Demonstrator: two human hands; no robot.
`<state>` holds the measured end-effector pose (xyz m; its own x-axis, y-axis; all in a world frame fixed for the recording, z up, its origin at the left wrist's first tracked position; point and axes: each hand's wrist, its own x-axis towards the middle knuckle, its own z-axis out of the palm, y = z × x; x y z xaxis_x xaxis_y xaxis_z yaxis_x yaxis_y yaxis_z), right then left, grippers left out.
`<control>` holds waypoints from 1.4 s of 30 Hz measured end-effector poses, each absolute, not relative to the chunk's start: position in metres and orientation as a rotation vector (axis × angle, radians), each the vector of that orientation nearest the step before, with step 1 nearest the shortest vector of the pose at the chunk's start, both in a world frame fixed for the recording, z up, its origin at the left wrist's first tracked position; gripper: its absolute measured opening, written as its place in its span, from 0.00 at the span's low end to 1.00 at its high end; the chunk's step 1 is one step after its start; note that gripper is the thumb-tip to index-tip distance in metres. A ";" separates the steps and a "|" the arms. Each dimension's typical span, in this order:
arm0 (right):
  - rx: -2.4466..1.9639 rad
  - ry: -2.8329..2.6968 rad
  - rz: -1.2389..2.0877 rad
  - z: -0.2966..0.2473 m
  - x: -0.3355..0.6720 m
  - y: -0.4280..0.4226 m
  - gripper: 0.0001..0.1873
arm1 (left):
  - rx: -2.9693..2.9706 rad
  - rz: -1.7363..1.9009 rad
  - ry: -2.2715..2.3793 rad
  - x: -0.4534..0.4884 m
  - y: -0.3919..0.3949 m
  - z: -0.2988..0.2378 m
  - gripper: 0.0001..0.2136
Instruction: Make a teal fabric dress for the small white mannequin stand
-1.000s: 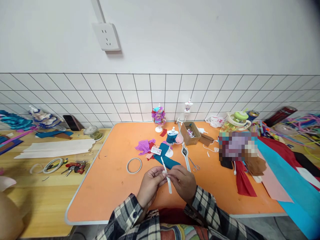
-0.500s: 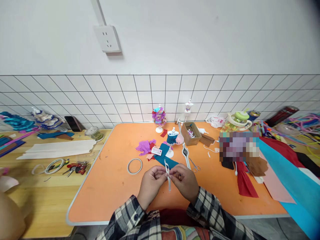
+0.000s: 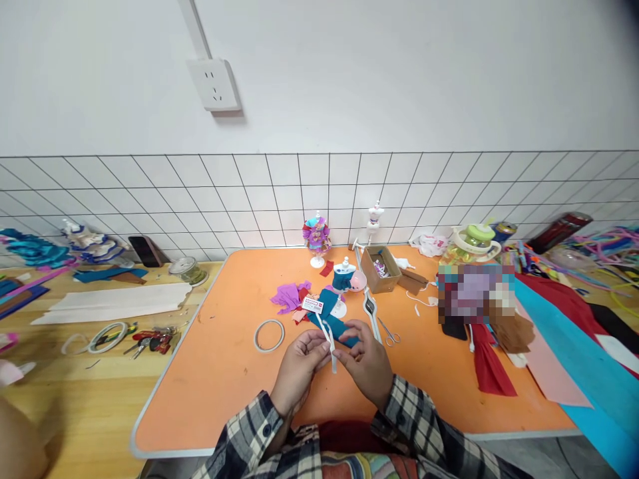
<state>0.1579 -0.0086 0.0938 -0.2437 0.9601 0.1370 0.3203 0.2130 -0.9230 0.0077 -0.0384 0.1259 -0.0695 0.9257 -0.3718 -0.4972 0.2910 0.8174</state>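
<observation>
White and narrow, the strip stands nearly upright in my view, caught between thumb and fingers of my left grip. It has two strands at the top, and its lower end hangs just below the fingertips, between my two hands. My right grip faces it from the other side, thumb tip at the strip's edge and index finger bent; from here I can't tell whether it pinches the strip or only touches it. I hold both grips over the near part of the orange surface.

Just beyond them I see teal fabric with a printed card lying on its left part, and purple cloth close by on the left. A tape roll lies flat to the left of my left grip. Ahead of my right grip are small scissors and a white strap with a dark panel.

Farther from the grips stands a miniature dress form wrapped in teal, with a pink bowl beside it and an open cardboard box to its right. Behind these, nearer the tiled wall, I have a ruffled doll dress on its own stand. Well off to the right of my right grip lies red fabric.
</observation>
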 end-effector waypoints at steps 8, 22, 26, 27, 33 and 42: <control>-1.200 -1.712 1.119 0.117 0.155 0.001 0.03 | 0.784 1.224 1.172 0.006 -0.030 0.133 0.14; -0.994 -2.024 0.666 0.110 0.188 -0.007 0.07 | 0.415 1.240 1.052 0.047 -0.038 0.146 0.15; -1.131 -1.814 0.878 0.112 0.198 -0.003 0.15 | 0.385 1.267 1.022 0.056 -0.040 0.147 0.16; -1.148 -1.781 0.937 0.113 0.198 -0.003 0.15 | 0.392 1.272 1.027 0.057 -0.039 0.146 0.16; -1.108 -1.712 1.083 0.118 0.192 -0.002 0.05 | 0.513 1.275 1.090 0.052 -0.038 0.146 0.15; -0.920 -1.947 0.712 0.109 0.185 0.002 0.07 | 0.401 1.263 1.072 0.042 -0.033 0.143 0.17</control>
<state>0.1854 0.0021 0.1088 -0.3718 0.8124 0.4492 0.3311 0.5681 -0.7534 0.0425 -0.0333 0.1430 -0.0705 0.9020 -0.4259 -0.5662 0.3153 0.7616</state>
